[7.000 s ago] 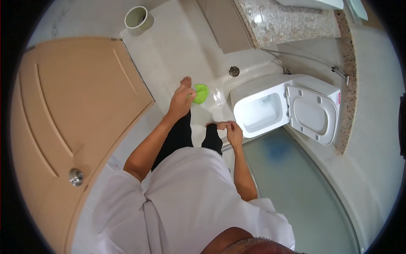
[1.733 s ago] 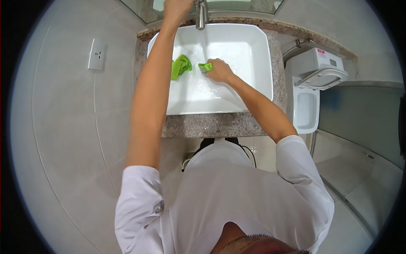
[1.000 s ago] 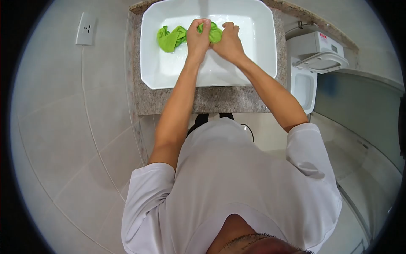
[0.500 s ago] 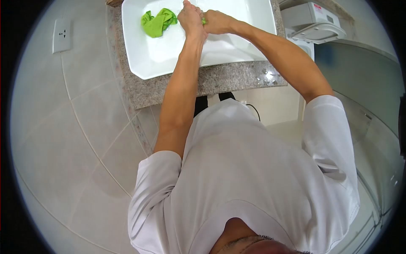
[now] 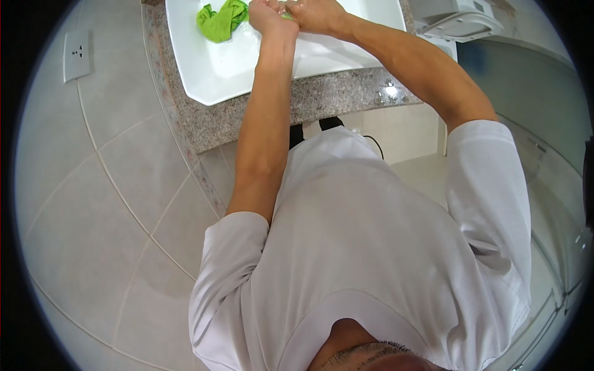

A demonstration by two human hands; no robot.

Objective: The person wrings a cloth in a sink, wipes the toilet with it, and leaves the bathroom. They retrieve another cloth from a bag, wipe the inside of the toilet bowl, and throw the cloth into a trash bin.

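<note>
Both hands are together over the white sink (image 5: 204,80), near the top edge of the view. My left hand (image 5: 270,17) is closed, its knuckles meeting my right hand (image 5: 317,16), which is closed too. A bit of wet green cloth (image 5: 287,15) shows between them, gripped from both sides; most of it is hidden by the fingers. To the left of my hands, a second bright green cloth (image 5: 218,25) lies crumpled on the sink's bottom, touched by neither hand.
A speckled granite counter (image 5: 334,93) runs along the sink's near edge, with wet spots at its right. A toilet (image 5: 464,26) with a raised seat stands at the right. A wall socket (image 5: 77,57) is on the tiled wall (image 5: 124,204) at the left.
The view has shifted, so the sink and counter sit higher in it. My hands stay pressed together on the green cloth, with the wrists turned slightly. The loose cloth lies as before.
</note>
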